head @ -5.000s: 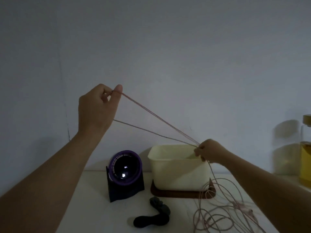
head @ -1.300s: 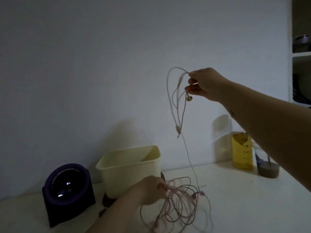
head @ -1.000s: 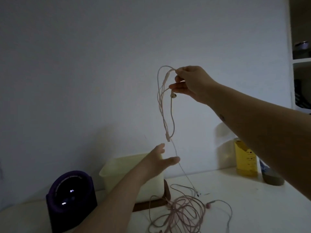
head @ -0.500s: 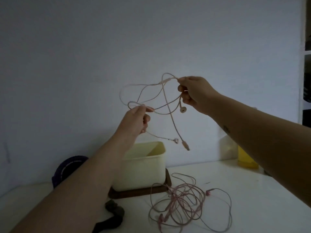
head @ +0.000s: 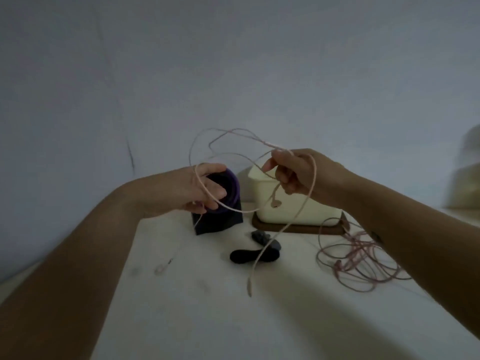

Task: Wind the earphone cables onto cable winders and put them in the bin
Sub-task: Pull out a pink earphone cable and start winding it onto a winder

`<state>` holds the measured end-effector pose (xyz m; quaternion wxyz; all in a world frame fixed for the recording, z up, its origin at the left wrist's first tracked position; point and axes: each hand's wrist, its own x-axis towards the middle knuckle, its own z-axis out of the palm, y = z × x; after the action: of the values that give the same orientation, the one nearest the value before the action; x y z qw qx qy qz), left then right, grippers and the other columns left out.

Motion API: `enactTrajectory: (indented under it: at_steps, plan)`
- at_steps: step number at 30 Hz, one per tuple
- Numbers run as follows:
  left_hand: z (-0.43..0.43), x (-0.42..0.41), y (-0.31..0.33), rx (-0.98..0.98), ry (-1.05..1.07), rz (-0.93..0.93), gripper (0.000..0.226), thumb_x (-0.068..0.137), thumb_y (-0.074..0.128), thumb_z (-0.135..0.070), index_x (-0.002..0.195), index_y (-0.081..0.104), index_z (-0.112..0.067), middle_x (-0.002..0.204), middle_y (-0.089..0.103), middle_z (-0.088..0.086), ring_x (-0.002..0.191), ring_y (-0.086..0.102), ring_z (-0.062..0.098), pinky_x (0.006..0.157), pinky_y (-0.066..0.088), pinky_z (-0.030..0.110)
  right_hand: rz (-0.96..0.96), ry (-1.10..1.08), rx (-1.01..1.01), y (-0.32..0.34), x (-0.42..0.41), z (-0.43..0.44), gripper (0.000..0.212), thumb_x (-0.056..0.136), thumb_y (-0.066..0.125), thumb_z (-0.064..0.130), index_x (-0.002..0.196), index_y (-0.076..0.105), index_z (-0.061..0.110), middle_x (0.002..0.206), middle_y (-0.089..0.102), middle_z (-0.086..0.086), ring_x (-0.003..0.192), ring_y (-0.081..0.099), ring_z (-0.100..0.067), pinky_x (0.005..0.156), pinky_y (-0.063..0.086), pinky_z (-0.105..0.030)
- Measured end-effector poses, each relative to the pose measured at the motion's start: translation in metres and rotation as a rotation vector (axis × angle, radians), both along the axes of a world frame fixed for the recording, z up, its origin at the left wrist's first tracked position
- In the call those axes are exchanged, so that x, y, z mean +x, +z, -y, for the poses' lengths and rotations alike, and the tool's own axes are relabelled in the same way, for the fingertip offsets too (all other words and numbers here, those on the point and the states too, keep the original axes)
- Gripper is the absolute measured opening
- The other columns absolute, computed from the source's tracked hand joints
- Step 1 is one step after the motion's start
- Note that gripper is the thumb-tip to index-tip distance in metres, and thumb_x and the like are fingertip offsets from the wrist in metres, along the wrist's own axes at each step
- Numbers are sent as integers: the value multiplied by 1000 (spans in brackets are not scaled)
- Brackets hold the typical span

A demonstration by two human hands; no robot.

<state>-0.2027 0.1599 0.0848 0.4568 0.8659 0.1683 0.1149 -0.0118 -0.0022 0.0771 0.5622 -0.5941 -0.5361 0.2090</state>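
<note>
Cable, thin and pink, hangs in loose loops between your hands above the table. Your right hand pinches it with curled fingers; an earbud dangles just below, and the plug end hangs near the table. Your left hand curls around another loop. Behind them stands the cream bin. A dark winder lies in front of it, and a cable tangle lies to the right.
</note>
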Motion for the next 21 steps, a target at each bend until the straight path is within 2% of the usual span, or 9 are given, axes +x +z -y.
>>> enactTrajectory:
  at_steps: [1, 3, 6, 10, 11, 13, 16, 18, 21]
  plan:
    - [-8, -8, -6, 41, -27, -52, 99, 42, 90, -55, 129, 45, -39, 104, 70, -8, 88, 68, 5, 80, 55, 26, 24, 43, -36, -8, -3, -5, 34, 100, 43, 29, 89, 65, 6, 61, 49, 0, 52, 44, -11, 53, 39, -21]
    - [-20, -21, -21, 49, -95, -93, 96, 48, 94, -41, 130, 44, -37, 113, 67, -10, 96, 66, 1, 92, 53, 30, 35, 132, -114, -24, -11, -14, 26, 98, 48, 24, 85, 66, 9, 67, 56, -5, 59, 52, -14, 59, 47, -25]
    - [-33, -30, -38, -262, -187, 7, 92, 55, 93, -26, 132, 44, -35, 122, 66, 1, 107, 65, 16, 79, 55, 24, 100, 172, -214, -43, -17, -23, 18, 95, 54, 16, 82, 65, 12, 79, 62, -9, 72, 60, -20, 74, 53, -33]
    - [-30, -23, -53, -577, -216, 169, 82, 58, 90, -32, 131, 53, -29, 118, 68, 6, 110, 65, 27, 85, 57, 37, 169, 158, -212, -63, -19, -33, 8, 89, 64, 7, 86, 66, 14, 84, 65, -7, 87, 69, -29, 86, 52, -40]
    - [-27, -17, -55, -613, -187, 223, 68, 66, 84, -31, 128, 57, -27, 107, 70, 5, 101, 68, 25, 86, 57, 38, 216, 115, -185, -65, -18, -33, 16, 86, 65, 3, 89, 64, 19, 86, 65, -5, 85, 69, -25, 85, 52, -36]
    - [-18, -3, -54, -634, -76, 330, 36, 83, 69, -29, 118, 63, -23, 84, 66, -1, 78, 68, 16, 81, 59, 36, 305, 8, -141, -67, -16, -27, 40, 83, 67, 1, 105, 54, 32, 107, 54, -3, 80, 66, -14, 80, 52, -23]
    - [-12, 15, -50, -727, 53, 453, 28, 83, 57, -28, 107, 67, -18, 72, 59, -2, 58, 58, 10, 70, 60, 33, 353, -76, -264, -78, 2, -7, 82, 81, 73, 9, 142, 25, 36, 133, 27, 6, 95, 65, -8, 80, 52, -16]
    - [-11, 23, -48, -771, 101, 505, 22, 92, 53, -25, 105, 68, -17, 72, 58, -1, 55, 54, 10, 66, 59, 32, 427, -85, -493, -93, 19, 11, 88, 81, 74, 22, 147, 18, 35, 141, 26, 7, 111, 57, -9, 88, 51, -21]
    - [-8, 37, -46, -749, 115, 529, 25, 99, 44, -23, 101, 69, -18, 72, 59, -2, 59, 55, 9, 71, 60, 32, 708, -170, -829, -114, 45, 37, 77, 85, 66, 39, 147, 21, 34, 149, 31, 5, 128, 42, -14, 105, 38, -30]
